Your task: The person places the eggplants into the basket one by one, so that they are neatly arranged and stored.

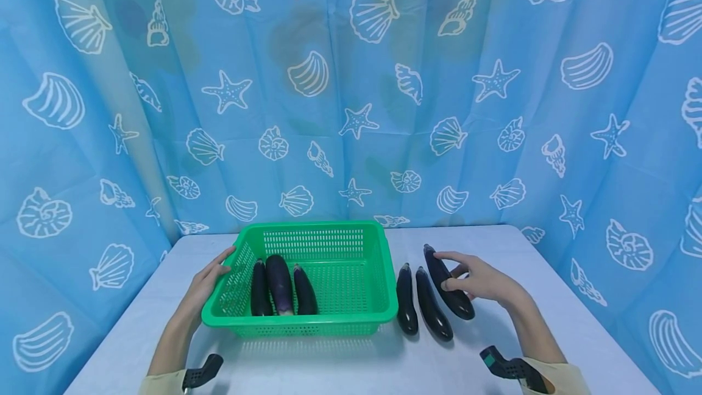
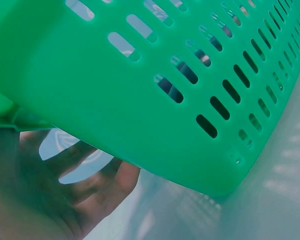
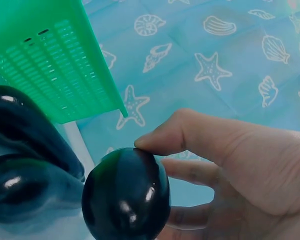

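A green slotted plastic basket [image 1: 351, 323] sits on the table with three dark eggplants inside, including a thick one [image 1: 278, 282] in the middle. My left hand [image 1: 204, 285] touches the basket's left rim from outside, its fingers fairly straight; the left wrist view shows the fingers [image 2: 97, 192] against the basket's edge. On the right, my right hand [image 1: 482, 278] pinches an eggplant [image 1: 459, 303] between thumb and fingers. In the right wrist view its glossy rounded end [image 3: 125, 195] faces me, the thumb on its side. Whether it is off the table I cannot tell.
Two more eggplants lie between the basket and my right hand, one close to the basket wall [image 1: 406, 303] and one beside it [image 1: 433, 313]. A white cloth covers the table [image 1: 307, 370]. Blue shell-patterned curtains [image 1: 340, 108] stand behind and at both sides.
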The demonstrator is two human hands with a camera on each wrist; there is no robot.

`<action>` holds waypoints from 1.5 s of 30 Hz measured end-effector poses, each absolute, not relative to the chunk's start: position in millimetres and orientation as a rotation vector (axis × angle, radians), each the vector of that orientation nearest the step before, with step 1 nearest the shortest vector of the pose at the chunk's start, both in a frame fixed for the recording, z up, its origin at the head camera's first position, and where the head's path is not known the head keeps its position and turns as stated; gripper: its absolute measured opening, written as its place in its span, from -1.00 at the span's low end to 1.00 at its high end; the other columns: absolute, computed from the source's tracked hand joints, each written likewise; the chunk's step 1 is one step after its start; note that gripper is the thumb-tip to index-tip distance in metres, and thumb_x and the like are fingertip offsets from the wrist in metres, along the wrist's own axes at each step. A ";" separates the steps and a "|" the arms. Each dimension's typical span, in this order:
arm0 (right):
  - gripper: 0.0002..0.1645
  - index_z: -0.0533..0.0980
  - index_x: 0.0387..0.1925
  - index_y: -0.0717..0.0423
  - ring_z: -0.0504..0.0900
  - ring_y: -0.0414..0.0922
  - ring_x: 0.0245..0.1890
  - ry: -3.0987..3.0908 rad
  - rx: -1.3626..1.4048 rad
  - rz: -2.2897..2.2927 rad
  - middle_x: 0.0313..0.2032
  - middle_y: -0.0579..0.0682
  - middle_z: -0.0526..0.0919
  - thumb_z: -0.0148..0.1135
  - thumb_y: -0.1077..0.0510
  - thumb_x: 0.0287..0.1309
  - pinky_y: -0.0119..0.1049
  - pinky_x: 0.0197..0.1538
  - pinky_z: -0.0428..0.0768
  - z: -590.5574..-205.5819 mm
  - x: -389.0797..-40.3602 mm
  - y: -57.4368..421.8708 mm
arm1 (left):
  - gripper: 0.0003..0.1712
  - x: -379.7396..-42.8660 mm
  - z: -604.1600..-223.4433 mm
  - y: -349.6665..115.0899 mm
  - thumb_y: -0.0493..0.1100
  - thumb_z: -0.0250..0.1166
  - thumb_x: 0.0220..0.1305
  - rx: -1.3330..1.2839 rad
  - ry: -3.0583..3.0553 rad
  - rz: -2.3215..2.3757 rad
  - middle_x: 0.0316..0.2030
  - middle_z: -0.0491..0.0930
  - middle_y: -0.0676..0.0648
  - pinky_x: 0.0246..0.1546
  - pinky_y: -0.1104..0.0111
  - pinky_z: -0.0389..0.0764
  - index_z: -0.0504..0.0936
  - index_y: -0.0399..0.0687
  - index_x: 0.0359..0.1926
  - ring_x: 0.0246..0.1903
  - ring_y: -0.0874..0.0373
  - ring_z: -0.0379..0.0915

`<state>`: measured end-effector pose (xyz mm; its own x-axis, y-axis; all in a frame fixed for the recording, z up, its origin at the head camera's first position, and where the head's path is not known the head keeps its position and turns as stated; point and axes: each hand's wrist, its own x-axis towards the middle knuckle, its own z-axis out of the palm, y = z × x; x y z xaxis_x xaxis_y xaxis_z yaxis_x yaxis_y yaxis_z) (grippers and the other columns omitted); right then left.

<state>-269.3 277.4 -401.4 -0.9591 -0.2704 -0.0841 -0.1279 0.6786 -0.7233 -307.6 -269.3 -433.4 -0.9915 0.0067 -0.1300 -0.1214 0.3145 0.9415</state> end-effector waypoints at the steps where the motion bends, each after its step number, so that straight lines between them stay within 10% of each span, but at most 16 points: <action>1: -0.14 0.23 0.44 0.07 0.63 -0.06 -0.24 2.709 -0.331 -1.143 0.07 0.34 0.56 0.28 0.02 0.12 -0.16 -0.30 0.64 -400.9 -269.1 276.7 | -0.32 -307.5 -433.3 -269.0 -0.05 -0.14 0.46 -0.112 2.459 1.771 0.58 -0.21 -0.11 0.46 -0.21 -0.08 -0.01 0.30 0.55 0.54 -0.25 -0.28; 45: -0.19 0.29 0.40 0.06 0.68 -0.01 -0.17 2.755 -0.422 -1.210 0.02 0.30 0.62 0.31 0.01 0.15 -0.15 -0.24 0.70 -373.4 -273.8 225.8 | -0.33 -307.4 -433.0 -271.2 -0.04 -0.11 0.46 -0.110 2.468 1.760 0.58 -0.20 -0.11 0.46 -0.21 -0.06 0.01 0.34 0.54 0.54 -0.25 -0.28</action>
